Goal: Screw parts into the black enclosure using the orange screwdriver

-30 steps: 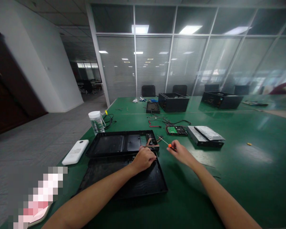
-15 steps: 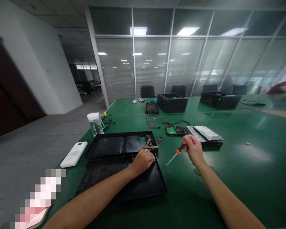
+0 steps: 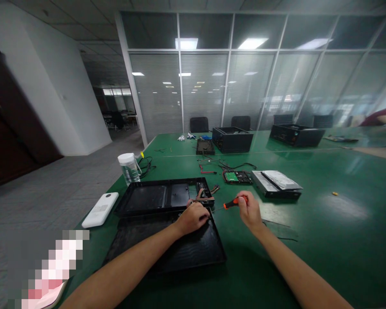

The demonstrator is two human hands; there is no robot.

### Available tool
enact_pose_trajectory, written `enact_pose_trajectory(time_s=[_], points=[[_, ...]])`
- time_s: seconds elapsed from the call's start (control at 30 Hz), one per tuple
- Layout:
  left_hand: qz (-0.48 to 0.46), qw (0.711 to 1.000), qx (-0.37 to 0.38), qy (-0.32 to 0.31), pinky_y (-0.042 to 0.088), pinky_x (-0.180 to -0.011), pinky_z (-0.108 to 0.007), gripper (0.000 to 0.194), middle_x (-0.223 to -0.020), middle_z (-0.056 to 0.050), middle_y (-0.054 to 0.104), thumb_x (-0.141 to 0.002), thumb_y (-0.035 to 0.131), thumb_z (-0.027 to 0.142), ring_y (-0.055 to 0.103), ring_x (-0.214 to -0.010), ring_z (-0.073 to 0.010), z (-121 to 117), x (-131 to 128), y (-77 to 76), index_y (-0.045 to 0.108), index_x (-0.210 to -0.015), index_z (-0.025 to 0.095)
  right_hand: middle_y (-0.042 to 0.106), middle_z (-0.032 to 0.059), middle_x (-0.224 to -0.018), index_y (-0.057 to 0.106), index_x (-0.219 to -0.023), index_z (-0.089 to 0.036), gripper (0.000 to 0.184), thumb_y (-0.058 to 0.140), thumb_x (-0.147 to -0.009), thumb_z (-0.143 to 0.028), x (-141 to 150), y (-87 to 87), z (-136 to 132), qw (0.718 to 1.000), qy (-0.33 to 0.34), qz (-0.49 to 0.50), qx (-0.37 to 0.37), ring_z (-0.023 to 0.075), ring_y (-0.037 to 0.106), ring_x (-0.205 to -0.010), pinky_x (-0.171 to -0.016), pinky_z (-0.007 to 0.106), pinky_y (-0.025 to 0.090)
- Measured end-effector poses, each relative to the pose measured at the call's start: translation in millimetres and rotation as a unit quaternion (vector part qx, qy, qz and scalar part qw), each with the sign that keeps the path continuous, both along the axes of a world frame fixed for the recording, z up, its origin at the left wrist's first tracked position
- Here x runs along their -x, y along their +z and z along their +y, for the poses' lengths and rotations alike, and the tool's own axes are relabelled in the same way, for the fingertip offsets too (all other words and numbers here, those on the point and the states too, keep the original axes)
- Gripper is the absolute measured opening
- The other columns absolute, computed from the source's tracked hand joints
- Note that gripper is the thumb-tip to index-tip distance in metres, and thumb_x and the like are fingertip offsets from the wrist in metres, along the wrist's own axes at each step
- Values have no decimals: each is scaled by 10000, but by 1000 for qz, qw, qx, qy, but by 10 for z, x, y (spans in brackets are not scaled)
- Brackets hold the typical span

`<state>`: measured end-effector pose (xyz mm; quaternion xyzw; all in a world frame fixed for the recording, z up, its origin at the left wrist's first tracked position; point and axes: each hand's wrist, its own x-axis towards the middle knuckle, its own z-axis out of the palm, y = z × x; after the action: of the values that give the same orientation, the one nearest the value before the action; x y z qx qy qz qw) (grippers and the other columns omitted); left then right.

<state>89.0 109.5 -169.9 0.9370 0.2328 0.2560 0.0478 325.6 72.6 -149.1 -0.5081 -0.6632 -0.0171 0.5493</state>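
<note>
My right hand (image 3: 250, 211) is closed round the handle of an orange-and-black screwdriver (image 3: 231, 203). Its thin shaft points left, and the tip is close to the upper right corner of a black plastic casing half (image 3: 193, 249). On that corner rests my left hand (image 3: 193, 219), fingers curled together; what they pinch, if anything, is hidden. A second black casing half (image 3: 148, 195) lies open just behind, overlapped by the first at its near edge. Striped ribbon wires (image 3: 199, 197) hang out at its right end, just beyond my left knuckles.
Behind my right hand lie a green circuit board (image 3: 233, 177) and a silver-and-black drive box (image 3: 276, 184). Loose cables (image 3: 238, 165) spread behind them. A water bottle (image 3: 128, 167) and white power bank (image 3: 100, 210) stand left. Black computer cases (image 3: 233, 139) sit farther back; another person (image 3: 381, 116) is far right.
My right hand pulled the screwdriver back to the right with its tip down, then brought it left again to the casing corner. My left hand has stayed on the casing.
</note>
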Motion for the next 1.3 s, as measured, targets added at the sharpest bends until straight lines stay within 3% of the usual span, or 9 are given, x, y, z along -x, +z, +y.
enact_pose_trajectory(time_s=[0.2,0.47,0.57,0.67,0.83,0.9,1.0,1.13,1.3], points=[[-81,992,81,49,422,-818,-292,215,-866,-21,637,-728,586,144,573,-854,-158,-9,-6,-47,516,-931,161,573,24,-700,480,-859,-217,233,339,-876,-402,11,-38,46,999,1,-17,29,165,543,-619,-598,266,410],[-86,991,92,45,418,-845,-297,214,-901,-24,644,-736,598,173,587,-883,-155,-3,-2,-47,524,-936,159,588,30,-703,494,-861,-214,253,326,-882,-402,31,-5,17,997,11,-63,42,159,545,-610,-600,259,403],[-95,989,101,47,418,-851,-304,232,-889,-28,650,-726,612,162,594,-883,-163,-7,-6,-55,521,-940,157,588,30,-645,518,-785,-205,299,346,-878,-431,29,161,-27,987,21,-156,33,151,540,-573,-572,247,370],[-102,988,109,46,419,-849,-314,224,-880,-29,650,-727,614,157,598,-876,-171,-14,-10,-62,521,-930,163,583,41,-579,531,-698,-197,371,379,-853,-498,113,484,-102,944,24,-323,61,163,543,-544,-537,254,319],[-95,988,103,58,415,-851,-319,218,-885,-30,642,-718,631,164,589,-890,-182,-24,-1,-67,526,-908,170,652,46,-730,524,-1040,-203,293,365,-879,-390,465,1062,-235,888,40,-431,156,181,602,-654,-561,244,322],[-96,988,101,61,410,-857,-315,220,-888,-31,639,-715,635,162,587,-893,-182,-28,4,-70,530,-908,173,659,55,-771,528,-1036,-210,321,335,-891,-422,581,1201,-250,863,58,-464,191,201,619,-717,-590,251,343],[-101,988,101,57,410,-855,-308,216,-885,-28,636,-715,634,154,584,-893,-182,-33,9,-71,531,-904,174,655,104,-763,570,-885,-177,502,225,-892,-542,657,1308,-224,834,2,-498,235,247,625,-739,-609,285,365],[-102,988,100,55,412,-843,-306,201,-858,-26,636,-711,629,147,582,-878,-183,-36,13,-61,532,-886,173,660,92,-825,525,-1029,-178,450,233,-905,-496,658,1353,-166,838,31,-482,255,228,625,-746,-621,281,376],[-95,989,98,55,409,-837,-299,193,-859,-23,634,-717,625,154,579,-865,-176,-40,22,-45,534,-887,173,651,127,-837,557,-933,-158,537,202,-886,-558,647,1373,-135,833,0,-472,289,252,615,-787,-642,300,372]])
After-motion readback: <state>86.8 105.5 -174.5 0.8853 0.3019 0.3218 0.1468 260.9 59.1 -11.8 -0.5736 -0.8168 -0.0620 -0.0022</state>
